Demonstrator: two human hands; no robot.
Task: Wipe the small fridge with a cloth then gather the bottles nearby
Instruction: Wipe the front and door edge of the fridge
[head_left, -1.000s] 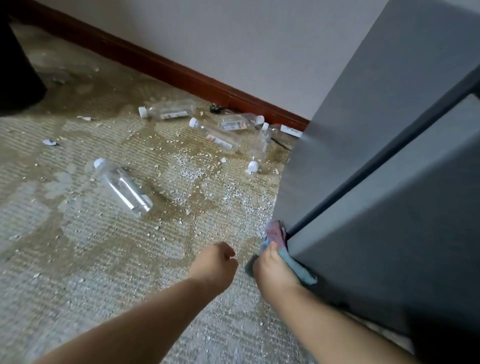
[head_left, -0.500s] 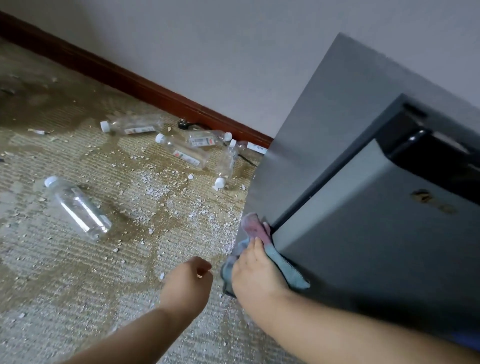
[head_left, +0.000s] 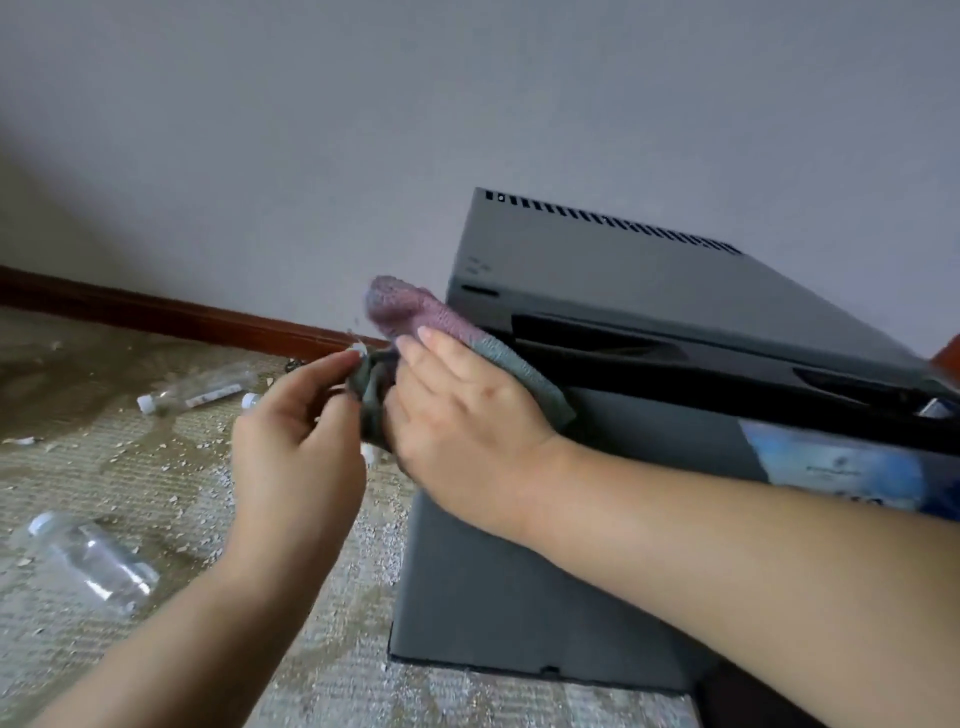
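right hand (head_left: 467, 421): my fingers flat, pressing cloth (head_left: 410, 312) on fridge (head_left: 597, 249) corner
left hand (head_left: 296, 441): pinching cloth's loose end
cloth: soft, limp; grab it bunched

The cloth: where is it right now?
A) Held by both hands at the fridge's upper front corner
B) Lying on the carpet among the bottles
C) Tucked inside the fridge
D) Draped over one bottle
A: the right hand lies flat on the cloth, pressing it to the fridge corner, while the left hand pinches its hanging end.
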